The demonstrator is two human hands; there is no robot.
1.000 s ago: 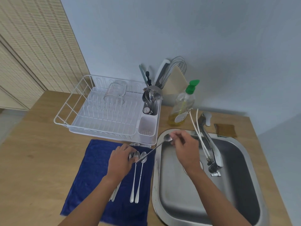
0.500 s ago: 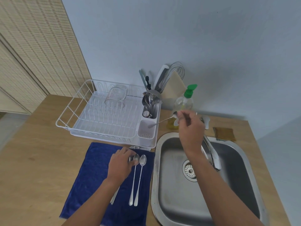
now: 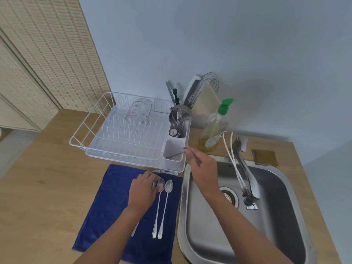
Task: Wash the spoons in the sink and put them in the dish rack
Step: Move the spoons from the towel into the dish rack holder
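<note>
My right hand (image 3: 203, 167) pinches a long spoon (image 3: 176, 154) near its bowl end, and the handle points down into the front cutlery cup (image 3: 173, 152) of the white dish rack (image 3: 106, 147). Two long spoons (image 3: 165, 204) lie side by side on the blue towel (image 3: 106, 202). My left hand (image 3: 142, 191) rests on the towel over the bowl end of a third spoon whose handle tip (image 3: 134, 230) shows below my wrist; the fingertips touch a bowl. The steel sink (image 3: 270, 221) lies to the right.
The rack's rear cup (image 3: 178, 123) holds several utensils, and a clear measuring cup (image 3: 138, 110) stands in the rack. A soap bottle (image 3: 214, 128), the faucet (image 3: 245, 172), a sponge (image 3: 265, 157) and a utensil holder with a whisk (image 3: 204, 88) are behind the sink.
My right hand carried the spoon from over the sink up past the soap bottle, then down left so its handle enters the rack's front cup. My left hand stayed on the towel.
</note>
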